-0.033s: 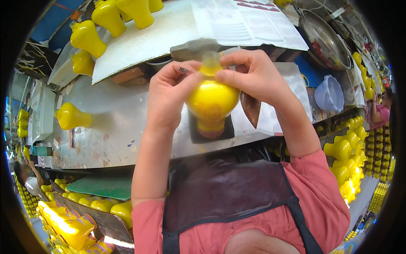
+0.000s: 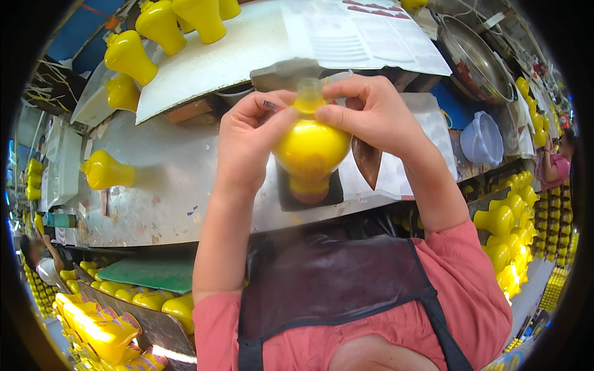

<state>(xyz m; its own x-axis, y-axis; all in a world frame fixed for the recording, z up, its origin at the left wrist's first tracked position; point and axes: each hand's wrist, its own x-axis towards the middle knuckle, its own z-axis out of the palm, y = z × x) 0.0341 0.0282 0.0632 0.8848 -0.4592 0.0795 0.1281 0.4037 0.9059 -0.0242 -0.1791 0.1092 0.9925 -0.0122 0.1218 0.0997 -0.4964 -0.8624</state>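
Observation:
A glossy yellow bottle (image 2: 310, 148) with a round shoulder, a narrow foot and a clear neck stands upright on a dark pad (image 2: 333, 193) in front of me. From the left, my left hand (image 2: 250, 133) pinches at the base of its neck with thumb and fingers. A small dark-printed slip (image 2: 270, 105) sticks to that hand's index finger. My right hand (image 2: 371, 111) pinches the neck's other side. Below its palm hangs a brown, pointed, blade-like piece (image 2: 367, 164), its upper end hidden by the hand.
Another yellow bottle (image 2: 108, 170) stands on the metal table (image 2: 161, 213) to the left. Several more stand around a raised white board (image 2: 247, 43) behind. Printed sheets (image 2: 371, 40) lie there. At right are a lavender bucket (image 2: 481, 139) and a large metal pan (image 2: 473, 55).

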